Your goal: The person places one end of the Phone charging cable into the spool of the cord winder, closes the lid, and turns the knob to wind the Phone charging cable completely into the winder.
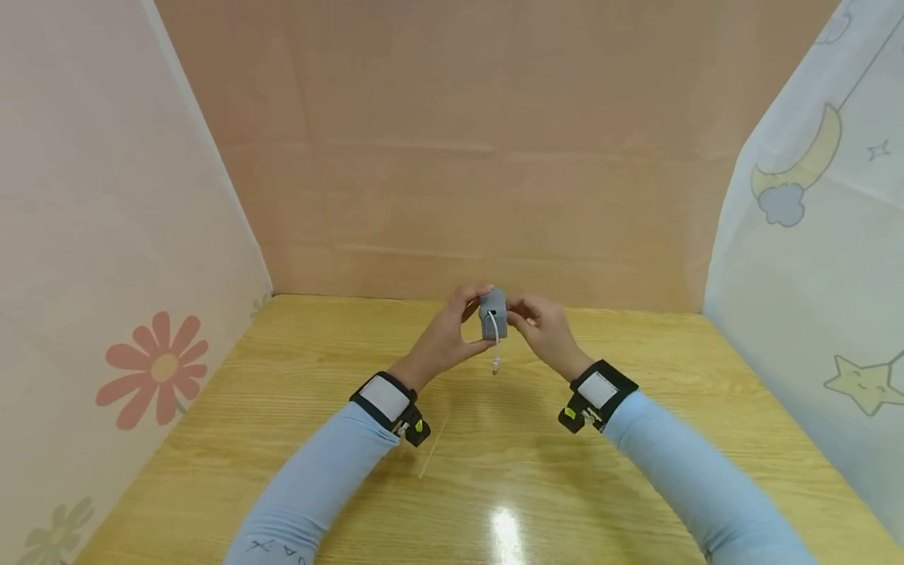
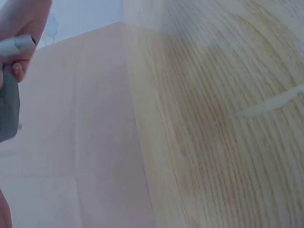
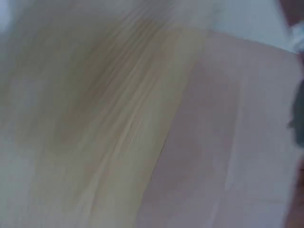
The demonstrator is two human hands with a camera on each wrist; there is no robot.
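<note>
A small grey block-shaped device (image 1: pixel 493 314) with a short white cable (image 1: pixel 496 351) hanging from it is held up above the wooden table (image 1: pixel 494 455). My left hand (image 1: pixel 452 333) grips its left side with thumb and fingers curled round it. My right hand (image 1: pixel 538 323) pinches its right side. In the left wrist view the grey device (image 2: pixel 8 111) and a fingertip (image 2: pixel 18 71) show at the left edge. The right wrist view is blurred and shows only table and wall.
Fabric walls enclose the table: a flower-print sheet (image 1: pixel 151 369) on the left, a moon-and-star sheet (image 1: pixel 798 176) on the right, a plain peach backdrop (image 1: pixel 480 157) behind. A thin pale strip (image 1: pixel 432 447) lies on the table near my left wrist.
</note>
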